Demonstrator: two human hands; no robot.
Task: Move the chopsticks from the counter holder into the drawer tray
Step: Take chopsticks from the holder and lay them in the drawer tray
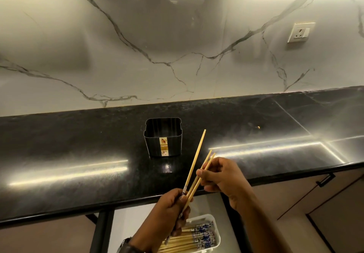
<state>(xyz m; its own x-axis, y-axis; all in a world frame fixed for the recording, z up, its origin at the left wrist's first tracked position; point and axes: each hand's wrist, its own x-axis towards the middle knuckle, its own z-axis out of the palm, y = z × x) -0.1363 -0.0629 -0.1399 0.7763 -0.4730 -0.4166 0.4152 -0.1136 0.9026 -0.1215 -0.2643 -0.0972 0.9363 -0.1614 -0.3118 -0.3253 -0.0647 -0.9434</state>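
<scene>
A black square holder [163, 137] with a gold floral label stands on the dark counter; its inside looks empty. My left hand [171, 213] grips the patterned ends of three wooden chopsticks [195, 162], which fan up and to the right. My right hand [222, 175] pinches two of them near their thin tips. Below the counter edge, in the open drawer, a white tray [214, 227] holds several chopsticks [189, 241] with blue patterned ends.
The glossy black counter [78, 154] runs across the view, with a marble backsplash behind and a wall socket [300, 31] at the upper right. A small crumb [258, 127] lies on the counter. Cabinet fronts with a dark handle [325, 179] sit at the lower right.
</scene>
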